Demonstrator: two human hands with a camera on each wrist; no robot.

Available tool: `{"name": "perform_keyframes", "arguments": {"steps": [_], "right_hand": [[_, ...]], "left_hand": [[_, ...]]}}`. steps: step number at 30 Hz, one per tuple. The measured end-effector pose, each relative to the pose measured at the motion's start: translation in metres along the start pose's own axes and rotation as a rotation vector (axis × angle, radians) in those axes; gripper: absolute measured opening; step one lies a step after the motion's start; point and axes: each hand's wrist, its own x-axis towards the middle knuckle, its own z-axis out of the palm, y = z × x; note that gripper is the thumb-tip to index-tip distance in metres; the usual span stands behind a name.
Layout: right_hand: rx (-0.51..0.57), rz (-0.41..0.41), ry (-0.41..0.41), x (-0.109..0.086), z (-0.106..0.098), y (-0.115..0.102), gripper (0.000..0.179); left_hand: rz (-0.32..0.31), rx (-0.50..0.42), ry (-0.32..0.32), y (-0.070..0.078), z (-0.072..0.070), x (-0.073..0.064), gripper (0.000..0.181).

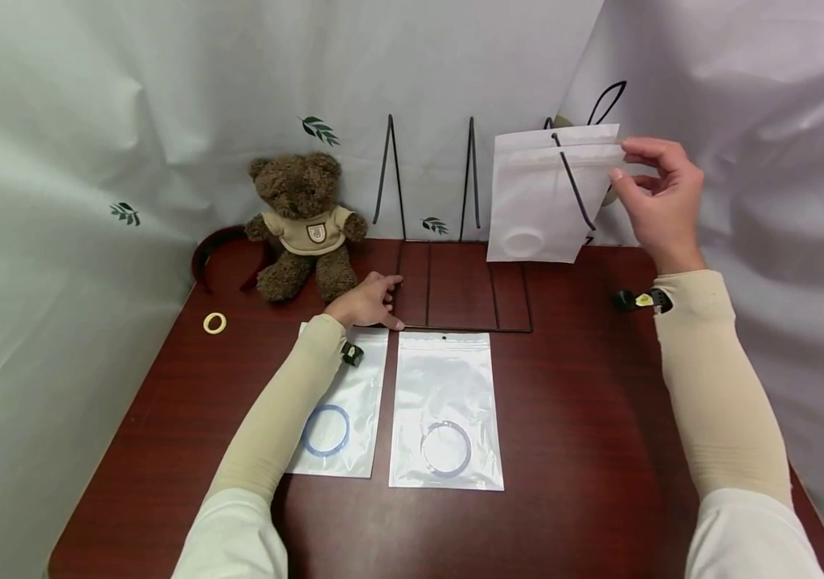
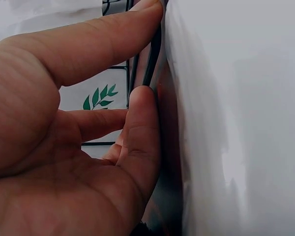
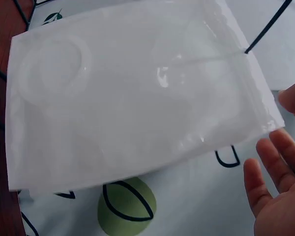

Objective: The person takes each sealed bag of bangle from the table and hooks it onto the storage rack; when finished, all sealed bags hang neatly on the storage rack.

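Observation:
A black wire rack (image 1: 428,285) stands at the back of the table. My left hand (image 1: 368,301) is at its front left corner, the thumb at the front wire and the fingers curled at the side wire. At least two white packets (image 1: 542,193) hang layered on the rack's right hook, a ring-shaped bulge (image 3: 54,69) low in the front one. My right hand (image 1: 665,189) is at their upper right edge, thumb and fingertips parted around the packet's corner. Two clear-fronted packets (image 1: 444,378) (image 1: 361,370) lie flat before the rack, each with a bluish ring inside; my left forearm partly covers the left one.
A brown teddy bear (image 1: 303,225) in a beige shirt sits left of the rack. Behind it is a dark red headband-like arc (image 1: 202,257). A small yellow ring (image 1: 215,323) lies at the table's left. White fabric (image 1: 202,104) with leaf prints hangs behind everything.

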Motion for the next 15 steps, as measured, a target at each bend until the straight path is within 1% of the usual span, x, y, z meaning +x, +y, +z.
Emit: {"name": "perform_keyframes", "arguments": {"steps": [2, 5, 6, 10, 15], "right_hand": [[-0.008, 0.0, 0.003, -0.005, -0.006, 0.001, 0.029], [0.012, 0.005, -0.013, -0.014, -0.013, 0.006, 0.03], [0.033, 0.01, -0.027, -0.017, -0.015, 0.009, 0.03], [0.02, 0.047, -0.103, -0.033, -0.021, 0.018, 0.031], [-0.069, 0.081, -0.205, -0.054, -0.021, 0.031, 0.033]], "left_hand": [[0.002, 0.003, 0.002, 0.001, 0.0, 0.0, 0.102], [0.007, 0.01, 0.006, 0.001, 0.0, 0.0, 0.101], [0.008, 0.012, 0.008, 0.001, 0.0, 0.0, 0.101], [0.008, 0.011, 0.01, 0.0, 0.0, 0.0, 0.1], [0.007, -0.002, 0.007, 0.0, 0.0, 0.0, 0.101]]}}
